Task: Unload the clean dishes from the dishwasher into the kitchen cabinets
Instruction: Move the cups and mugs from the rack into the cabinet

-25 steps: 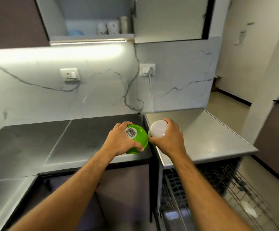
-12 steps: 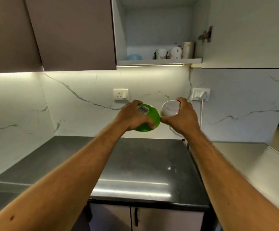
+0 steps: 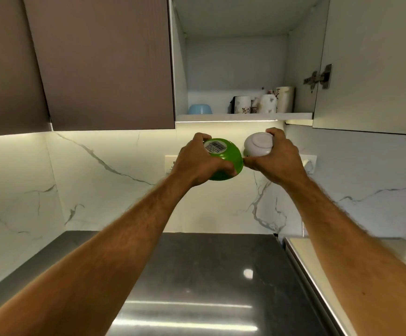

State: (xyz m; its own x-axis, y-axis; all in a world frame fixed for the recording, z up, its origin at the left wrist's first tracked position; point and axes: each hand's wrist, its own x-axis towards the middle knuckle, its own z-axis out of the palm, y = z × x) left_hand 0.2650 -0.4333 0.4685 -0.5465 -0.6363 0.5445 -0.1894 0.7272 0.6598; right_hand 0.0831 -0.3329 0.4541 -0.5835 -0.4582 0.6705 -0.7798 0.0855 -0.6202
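Note:
My left hand [image 3: 197, 163] grips a green bowl [image 3: 228, 156] turned upside down, with a barcode sticker on its base. Beside it, my right hand [image 3: 277, 158] grips a small white bowl [image 3: 257, 144], also bottom up. Both bowls are held side by side just below the open upper cabinet, whose white shelf [image 3: 243, 116] carries a light blue bowl [image 3: 200, 109] at the left and several patterned mugs [image 3: 262, 101] at the right. The dishwasher is out of view.
The cabinet's open door [image 3: 371, 64] hangs at the right with its hinge showing. A closed brown cabinet [image 3: 105, 61] is at the left. A dark countertop [image 3: 209, 275] lies below my arms, and a lighter steel top [image 3: 318, 267] adjoins it at the right.
I have turned from the dishwasher toward the counter and looked up. Both hands have risen with their bowls, from counter height to just under the open cabinet shelf.

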